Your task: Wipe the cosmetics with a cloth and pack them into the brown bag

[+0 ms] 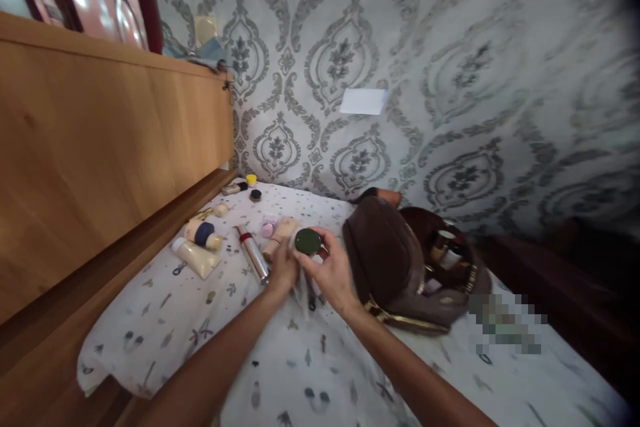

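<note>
My right hand (333,270) grips a small round jar with a dark green lid (307,241) between thumb and fingers. Close beside it, my left hand (284,272) is low over the patterned cloth (270,360), next to a pinkish-beige tube (279,235); its fingers are partly hidden, and what they hold, if anything, cannot be made out. A silver tube with a red band (254,255) lies left of my left hand. Behind the hands is a small pink item (269,224). To the right stands an open brown bag (387,260) with bottles (445,247) inside.
At the left lie a cream tube (197,257), a blue-banded bottle (204,234) and small containers, one with a yellow lid (251,180). A wooden panel (115,140) edges the left side; a patterned wall rises behind. A blurred patch (507,323) lies right of the bag.
</note>
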Available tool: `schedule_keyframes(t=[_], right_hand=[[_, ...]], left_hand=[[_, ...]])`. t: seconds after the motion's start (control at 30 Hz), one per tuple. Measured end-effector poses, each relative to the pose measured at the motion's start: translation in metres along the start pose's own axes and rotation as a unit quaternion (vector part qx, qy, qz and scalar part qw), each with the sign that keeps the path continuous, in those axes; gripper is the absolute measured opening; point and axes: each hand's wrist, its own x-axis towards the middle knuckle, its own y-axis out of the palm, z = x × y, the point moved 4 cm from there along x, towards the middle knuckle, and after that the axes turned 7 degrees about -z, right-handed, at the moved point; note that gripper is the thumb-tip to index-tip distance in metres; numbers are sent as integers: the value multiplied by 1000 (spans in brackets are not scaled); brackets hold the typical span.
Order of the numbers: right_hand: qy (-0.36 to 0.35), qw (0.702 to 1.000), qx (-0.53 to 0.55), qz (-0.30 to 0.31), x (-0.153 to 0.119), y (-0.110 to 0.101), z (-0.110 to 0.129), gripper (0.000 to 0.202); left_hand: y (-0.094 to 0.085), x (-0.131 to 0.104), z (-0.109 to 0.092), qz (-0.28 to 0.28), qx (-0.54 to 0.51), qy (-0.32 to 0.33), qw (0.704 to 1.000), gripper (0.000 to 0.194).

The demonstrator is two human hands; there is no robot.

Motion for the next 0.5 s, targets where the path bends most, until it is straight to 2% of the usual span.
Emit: schedule_keyframes(t=[0.13,0.2,0.23,0.3,0.4,0.43,0.5], right_hand=[[20,995,-74,-65,-29,-43,-26,43],[28,992,-95,-78,-40,-53,-38,42],[31,991,-101,-80,-43,-56,-42,41],[34,990,-108,-83,-47,-57,-49,40],[24,989,-113,-87,-48,-57,-52,36],[18,990,-114,-87,-48,-56,-51,34],[1,991,-108,-75,-48,-55,-48,32]], left_hand=[[-9,-3,0,-44,8,-13,999,27],[-7,-9,-4,-58,26,-11,998,24],[-3,-14,-8,-43,38,-5,998,22],[11,-25,-18,47,68,27,996,20],[31,-45,-32,204,120,108,966,21],[34,-49,-34,225,134,124,957,22],[34,-49,-34,225,158,125,953,25]])
